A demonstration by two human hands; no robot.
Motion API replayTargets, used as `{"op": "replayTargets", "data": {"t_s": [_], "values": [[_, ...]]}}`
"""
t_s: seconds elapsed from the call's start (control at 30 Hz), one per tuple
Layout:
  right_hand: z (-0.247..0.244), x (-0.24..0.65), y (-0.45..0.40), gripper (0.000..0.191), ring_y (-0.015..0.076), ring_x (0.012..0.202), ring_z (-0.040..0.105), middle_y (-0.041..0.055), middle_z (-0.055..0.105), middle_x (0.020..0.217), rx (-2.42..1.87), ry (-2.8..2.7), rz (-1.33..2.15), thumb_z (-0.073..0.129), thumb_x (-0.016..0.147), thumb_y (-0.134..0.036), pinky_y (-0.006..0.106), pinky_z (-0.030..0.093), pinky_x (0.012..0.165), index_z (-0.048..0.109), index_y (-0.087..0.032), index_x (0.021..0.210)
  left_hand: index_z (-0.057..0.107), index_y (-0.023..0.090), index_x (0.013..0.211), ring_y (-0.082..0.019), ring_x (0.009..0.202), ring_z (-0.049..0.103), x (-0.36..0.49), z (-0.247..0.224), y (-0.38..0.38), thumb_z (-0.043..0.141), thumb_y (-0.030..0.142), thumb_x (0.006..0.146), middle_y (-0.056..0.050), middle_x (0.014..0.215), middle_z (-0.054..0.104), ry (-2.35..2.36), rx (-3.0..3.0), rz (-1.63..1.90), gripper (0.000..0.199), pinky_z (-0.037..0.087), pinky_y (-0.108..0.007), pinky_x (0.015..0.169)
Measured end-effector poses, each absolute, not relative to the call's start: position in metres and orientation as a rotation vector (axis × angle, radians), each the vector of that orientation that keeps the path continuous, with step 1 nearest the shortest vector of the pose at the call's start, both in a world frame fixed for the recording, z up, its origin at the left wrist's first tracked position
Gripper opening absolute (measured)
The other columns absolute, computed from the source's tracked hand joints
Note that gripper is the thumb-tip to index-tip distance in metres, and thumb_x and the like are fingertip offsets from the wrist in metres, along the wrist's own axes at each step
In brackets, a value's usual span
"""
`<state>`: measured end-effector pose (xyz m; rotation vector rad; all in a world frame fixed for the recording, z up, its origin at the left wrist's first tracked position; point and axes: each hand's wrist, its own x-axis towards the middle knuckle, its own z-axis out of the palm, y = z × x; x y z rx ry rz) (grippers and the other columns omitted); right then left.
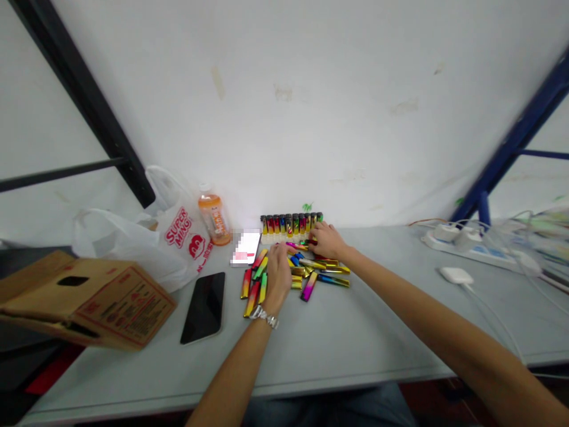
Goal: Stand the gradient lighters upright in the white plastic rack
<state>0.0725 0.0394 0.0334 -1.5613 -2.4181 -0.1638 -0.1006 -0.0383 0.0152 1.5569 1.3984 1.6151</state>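
Several shiny coloured lighters (309,287) lie loose in a pile on the grey table (338,338). Behind them, upright lighters with black tops (289,225) stand in rows in a pale tray (268,239) by the wall. My left hand (279,270), with a metal watch at the wrist, is over the left part of the pile, its fingers bent forward; what they hold, if anything, is hidden. At the right end of the tray, my right hand (328,240) has its fingers curled round a dark-ended lighter, partly hidden.
A cardboard box (124,302), a white plastic bag (146,255), an orange bottle (214,216) and a black phone (204,308) are at the left. Beside the tray lies a device with a bright screen (251,244). A power strip (489,258) and white charger (457,275) lie right.
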Motion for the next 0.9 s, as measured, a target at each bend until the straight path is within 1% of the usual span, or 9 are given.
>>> {"op": "replayTargets", "data": {"t_s": [0.1,0.23,0.4,0.5,0.6,0.67,0.73,0.8,0.9], "values": [[0.039,0.073,0.036,0.018,0.0265,0.103,0.055,0.0124,0.065,0.103,-1.451,-2.258,-0.069,0.057,0.089,-0.033,0.040,0.040,0.089,0.064,-0.017,0.095,0.062,0.019,0.074,-0.020,0.092,0.058,-0.102,0.017,-0.039,0.029,0.040,0.099,-0.007,0.088,0.063,1.382,1.545,1.612,0.046,0.044,-0.036,0.094],[0.038,0.068,0.020,0.022,0.0193,0.075,0.061,0.0048,0.068,0.084,-1.229,-1.764,0.374,0.050,0.093,-0.042,0.032,0.046,0.072,0.053,-0.021,0.102,0.062,0.019,0.076,-0.020,0.092,0.057,-0.101,0.019,-0.042,0.028,0.042,0.099,-0.006,0.089,0.063,1.358,1.558,1.608,0.047,0.044,-0.035,0.094],[0.028,0.048,-0.007,0.038,0.0133,0.048,0.054,-0.0070,0.059,0.060,-0.861,-1.176,0.997,0.059,0.082,-0.057,0.025,0.045,0.050,0.041,-0.026,0.095,0.059,0.020,0.073,-0.019,0.090,0.058,-0.100,0.016,-0.042,0.029,0.042,0.099,-0.005,0.087,0.063,1.357,1.572,1.620,0.046,0.045,-0.035,0.092],[0.026,0.038,-0.024,0.039,0.0082,0.035,0.040,-0.0117,0.050,0.053,-0.757,-1.039,1.247,0.064,0.079,-0.056,0.018,0.031,0.036,0.043,-0.027,0.095,0.056,0.021,0.072,-0.019,0.087,0.058,-0.101,0.015,-0.041,0.030,0.040,0.098,-0.005,0.085,0.062,1.358,1.584,1.630,0.042,0.046,-0.035,0.089],[0.028,0.036,-0.037,0.040,0.0049,0.032,0.022,-0.0124,0.037,0.047,-0.754,-1.004,1.428,0.058,0.080,-0.062,0.017,0.013,0.032,0.050,-0.024,0.088,0.055,0.021,0.070,-0.020,0.086,0.058,-0.101,0.016,-0.041,0.030,0.037,0.097,-0.005,0.083,0.063,1.371,1.587,1.626,0.040,0.045,-0.035,0.087],[0.028,0.036,-0.042,0.047,0.0046,0.033,0.016,-0.0115,0.029,0.043,-0.799,-0.988,1.484,0.050,0.081,-0.068,0.018,0.009,0.033,0.050,-0.021,0.074,0.055,0.021,0.069,-0.020,0.085,0.058,-0.101,0.017,-0.042,0.030,0.038,0.096,-0.005,0.082,0.063,1.376,1.585,1.615,0.040,0.046,-0.035,0.086],[0.027,0.037,-0.044,0.051,0.0052,0.033,0.016,-0.0103,0.024,0.040,-0.876,-0.963,1.465,0.044,0.082,-0.068,0.019,0.009,0.034,0.044,-0.021,0.061,0.056,0.021,0.069,-0.020,0.083,0.059,-0.100,0.017,-0.042,0.029,0.039,0.096,-0.004,0.080,0.063,1.380,1.583,1.611,0.042,0.047,-0.034,0.083],[0.027,0.036,-0.044,0.049,0.0061,0.033,0.017,-0.0088,0.023,0.039,-0.955,-0.946,1.390,0.041,0.085,-0.062,0.020,0.009,0.034,0.039,-0.022,0.056,0.057,0.021,0.070,-0.020,0.081,0.059,-0.100,0.018,-0.043,0.029,0.041,0.097,-0.004,0.079,0.064,1.384,1.593,1.610,0.044,0.047,-0.034,0.082],[0.026,0.034,-0.044,0.043,0.0075,0.033,0.020,-0.0073,0.025,0.039,-1.011,-0.946,1.290,0.036,0.087,-0.051,0.021,0.011,0.034,0.037,-0.023,0.054,0.057,0.021,0.069,-0.019,0.079,0.059,-0.098,0.019,-0.044,0.029,0.041,0.097,-0.004,0.078,0.064,1.377,1.609,1.605,0.044,0.047,-0.034,0.081]]}}
